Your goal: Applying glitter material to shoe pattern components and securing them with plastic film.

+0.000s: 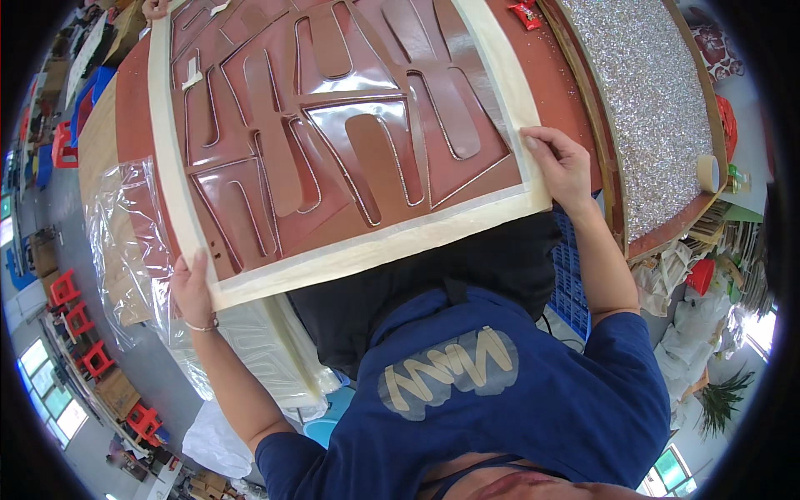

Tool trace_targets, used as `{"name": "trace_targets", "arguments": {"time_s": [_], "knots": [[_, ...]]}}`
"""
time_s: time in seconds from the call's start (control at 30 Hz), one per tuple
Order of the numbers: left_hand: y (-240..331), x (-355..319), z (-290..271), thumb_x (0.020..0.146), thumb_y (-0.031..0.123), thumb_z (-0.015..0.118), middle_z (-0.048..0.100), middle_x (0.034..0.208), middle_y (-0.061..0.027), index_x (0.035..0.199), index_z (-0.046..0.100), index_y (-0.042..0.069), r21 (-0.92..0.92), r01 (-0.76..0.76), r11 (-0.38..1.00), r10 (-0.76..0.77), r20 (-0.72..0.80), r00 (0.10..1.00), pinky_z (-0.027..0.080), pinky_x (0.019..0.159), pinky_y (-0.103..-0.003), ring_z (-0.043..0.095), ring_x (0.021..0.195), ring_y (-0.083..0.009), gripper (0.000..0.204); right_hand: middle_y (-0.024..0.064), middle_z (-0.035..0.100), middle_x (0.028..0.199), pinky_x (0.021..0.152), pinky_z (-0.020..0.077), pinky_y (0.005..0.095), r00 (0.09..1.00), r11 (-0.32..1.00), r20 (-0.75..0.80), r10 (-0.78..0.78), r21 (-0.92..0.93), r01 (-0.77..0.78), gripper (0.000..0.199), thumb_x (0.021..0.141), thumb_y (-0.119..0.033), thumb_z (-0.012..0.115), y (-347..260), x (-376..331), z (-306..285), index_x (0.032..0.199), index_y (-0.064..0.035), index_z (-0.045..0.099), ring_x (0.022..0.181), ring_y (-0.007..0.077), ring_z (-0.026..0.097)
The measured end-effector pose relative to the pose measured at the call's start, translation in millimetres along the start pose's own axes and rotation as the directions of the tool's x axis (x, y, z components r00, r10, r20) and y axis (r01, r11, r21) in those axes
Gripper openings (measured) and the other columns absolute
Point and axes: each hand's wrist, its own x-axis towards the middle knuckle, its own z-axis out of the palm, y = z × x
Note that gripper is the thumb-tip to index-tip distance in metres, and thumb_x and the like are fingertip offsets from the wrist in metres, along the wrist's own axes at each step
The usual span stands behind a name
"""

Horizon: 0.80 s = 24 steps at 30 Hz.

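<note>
A large transparent sheet (pixel 379 254), edged with cream tape and patterned with long curved shapes, spans the reddish-brown tabletop in front of me. Its near left corner is pinched in my left hand (pixel 193 290), thumb on top. My right hand (pixel 562 171) grips the right border just above the near right corner, its thumb and fingertips closed on the tape. Beneath both hands, the fingers under the sheet are hidden. The near edge reaches past the table toward my body. At the far left corner, another person's hand (pixel 156 8) touches the border.
A board covered in silvery glitter (pixel 637 108) lies to the right, with a tape roll (pixel 708 173) at its edge. A small red wrapper (pixel 525 15) rests on the table. Crumpled clear film (pixel 125 242) drapes at the left. A blue plastic crate (pixel 567 275) stands below the right forearm.
</note>
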Motion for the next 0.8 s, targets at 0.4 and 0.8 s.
{"name": "trace_targets", "arguments": {"time_s": [0.4,0.8], "knots": [[-5,3,6,0.091,0.011,0.061,0.066,0.100,-0.0058,0.111,0.061,-0.003,-0.089,-0.001,0.996,0.001,-0.004,1.000,0.048,0.074,-0.022,0.061,0.085,-0.0085,0.024,0.0054,0.068,0.085,0.066,0.0470,0.0233,0.996,0.979,0.079,0.033,-0.201,-0.017,0.017,0.089,-0.004,0.059,-6,2,-1,0.102,0.0014,0.067,0.074,0.0081,0.058],[-3,4,13,0.090,0.015,0.064,0.065,0.093,-0.0039,0.107,0.062,-0.004,-0.027,-0.006,1.000,0.005,-0.041,0.999,0.046,0.071,-0.021,0.058,0.079,-0.0073,0.025,0.0082,0.066,0.079,0.062,0.0458,0.0230,0.988,0.953,0.094,0.119,-0.290,-0.087,0.018,0.087,-0.003,0.059,-13,7,0,0.103,0.0000,0.067,0.068,0.0084,0.057]]}}
